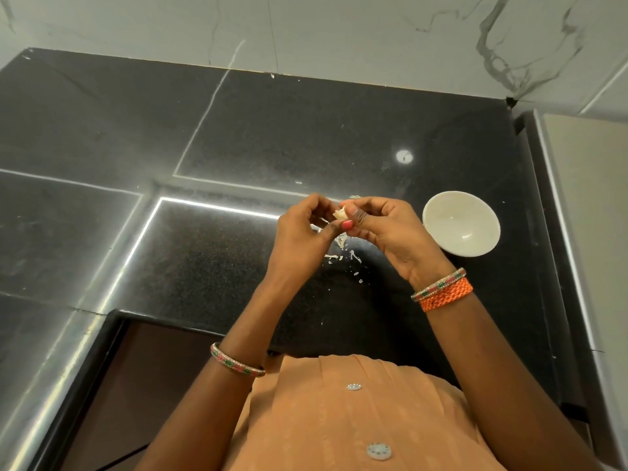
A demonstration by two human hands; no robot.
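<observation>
Nearest you, the peel scraps (343, 256) lie on the desk (238, 137) just below your hands. Above them your left hand (302, 232) and right hand (387, 229) meet with the fingers of both curled in, pinching the one small pale clove (339, 213) between their tips; it hangs clear of the desk, midway between the hands, and your fingertips hide its long axis. The white bowl (475, 239) stands just right of your right hand, so that hand looks better placed for a short carry rightward.
</observation>
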